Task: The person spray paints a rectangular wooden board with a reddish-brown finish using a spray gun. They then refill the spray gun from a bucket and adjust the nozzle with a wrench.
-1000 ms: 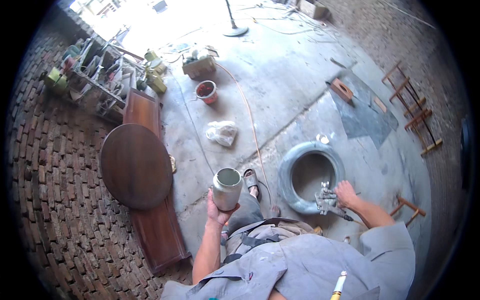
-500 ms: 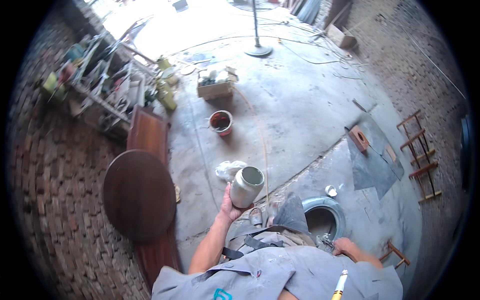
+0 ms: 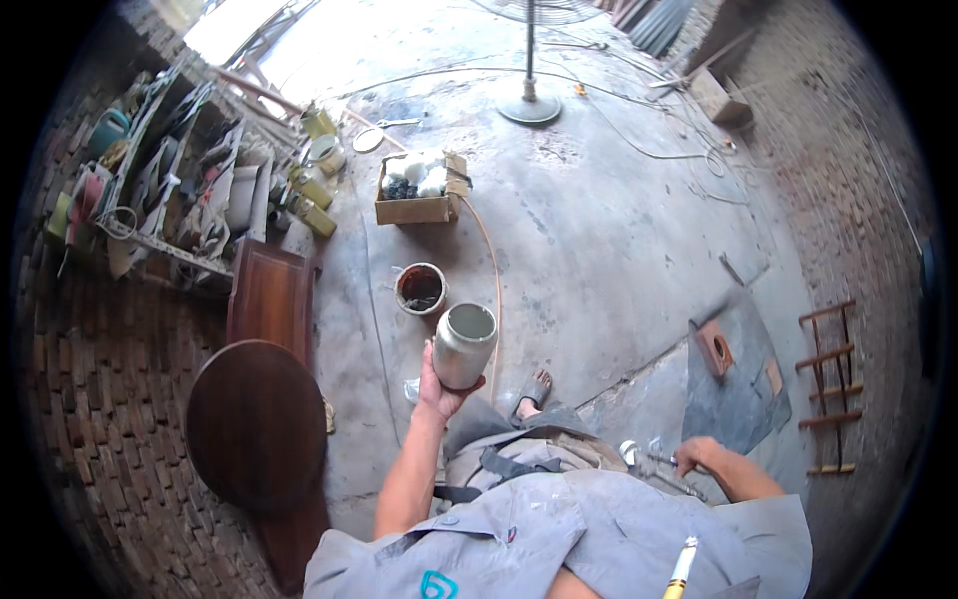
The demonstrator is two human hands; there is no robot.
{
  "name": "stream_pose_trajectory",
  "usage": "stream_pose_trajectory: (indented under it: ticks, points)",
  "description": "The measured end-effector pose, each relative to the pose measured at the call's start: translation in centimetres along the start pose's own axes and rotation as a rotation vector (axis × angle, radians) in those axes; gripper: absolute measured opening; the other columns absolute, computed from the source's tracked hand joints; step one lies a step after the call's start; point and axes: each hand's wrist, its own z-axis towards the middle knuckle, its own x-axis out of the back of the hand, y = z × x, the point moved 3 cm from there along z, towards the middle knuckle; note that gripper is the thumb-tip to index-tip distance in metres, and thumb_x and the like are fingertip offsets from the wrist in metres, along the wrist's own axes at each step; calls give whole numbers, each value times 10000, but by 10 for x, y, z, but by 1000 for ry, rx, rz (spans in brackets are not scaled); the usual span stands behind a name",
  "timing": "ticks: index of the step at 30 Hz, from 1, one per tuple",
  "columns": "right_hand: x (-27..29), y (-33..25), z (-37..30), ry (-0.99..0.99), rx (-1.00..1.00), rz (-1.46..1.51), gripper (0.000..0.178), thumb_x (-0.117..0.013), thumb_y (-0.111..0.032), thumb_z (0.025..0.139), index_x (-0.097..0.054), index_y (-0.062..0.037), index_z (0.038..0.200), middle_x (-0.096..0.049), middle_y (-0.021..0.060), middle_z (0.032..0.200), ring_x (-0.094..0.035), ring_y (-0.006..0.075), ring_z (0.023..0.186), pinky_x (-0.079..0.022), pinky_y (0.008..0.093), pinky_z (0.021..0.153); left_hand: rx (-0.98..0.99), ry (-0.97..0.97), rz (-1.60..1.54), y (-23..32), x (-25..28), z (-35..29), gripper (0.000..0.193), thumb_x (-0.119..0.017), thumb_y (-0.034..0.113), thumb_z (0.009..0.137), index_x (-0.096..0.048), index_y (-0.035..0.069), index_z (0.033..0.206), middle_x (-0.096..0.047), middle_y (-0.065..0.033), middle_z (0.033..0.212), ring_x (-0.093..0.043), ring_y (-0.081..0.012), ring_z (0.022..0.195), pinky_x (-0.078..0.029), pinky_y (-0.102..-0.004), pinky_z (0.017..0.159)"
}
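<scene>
My left hand (image 3: 439, 394) is closed around the lower side of a silvery grey, wide-mouthed jar (image 3: 465, 349), keeping it nearly upright with its open mouth up. Inside, the jar is pale grey; its contents cannot be made out. On the other side of my body, my right hand (image 3: 701, 455) has its fingers closed on a silvery metal tool (image 3: 656, 460), partly hidden and too small to identify. Just left of this tool is a small white cup (image 3: 629, 452). Beyond the jar, a bucket (image 3: 420, 289) with dark reddish contents stands on the floor.
A cardboard box (image 3: 414, 210) of pale and dark items sits ahead, near a hose (image 3: 493, 250) and a stand's round base (image 3: 529, 106). At left are a dark round wooden top (image 3: 256, 426) and a cluttered rack (image 3: 165, 240). Wooden frames (image 3: 830, 389) lie right.
My view has shifted forward, so floor things appear lower. The jar is now close to the bucket. A sandalled foot shows ahead, and the grey ring near my right hand has gone from sight.
</scene>
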Motion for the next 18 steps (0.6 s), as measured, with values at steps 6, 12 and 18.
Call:
stream_pose_trajectory:
  ticks: [6, 12, 18]
  points:
    - [245, 96, -11, 179, -84, -219, 510, -770, -500, 699, -768, -106, 1023, -749, 136, 1029, -721, 320, 945, -566, 436, 816, -96, -40, -101, 59, -52, 75, 701, -491, 756, 886, -521, 255, 1376, -562, -68, 1356, -567, -293, 1174, -536, -571, 873]
    - [381, 167, 26, 115, -224, 164, 587, -748, -521, 667, -753, -75, 1048, -733, 168, 1105, -705, 333, 1001, -552, 452, 827, -119, -6, -180, 117, -96, 183, 697, -490, 752, 889, -517, 263, 1384, -571, -55, 1352, -567, -290, 1178, -523, -565, 897]
    - [485, 159, 16, -68, -229, 395, 714, -809, -612, 608, -764, -39, 1032, -739, 139, 1060, -678, 278, 940, -546, 423, 824, -92, 32, -151, 190, -169, 264, 716, -464, 762, 897, -506, 248, 1394, -557, -59, 1375, -560, -296, 1197, -534, -562, 877]
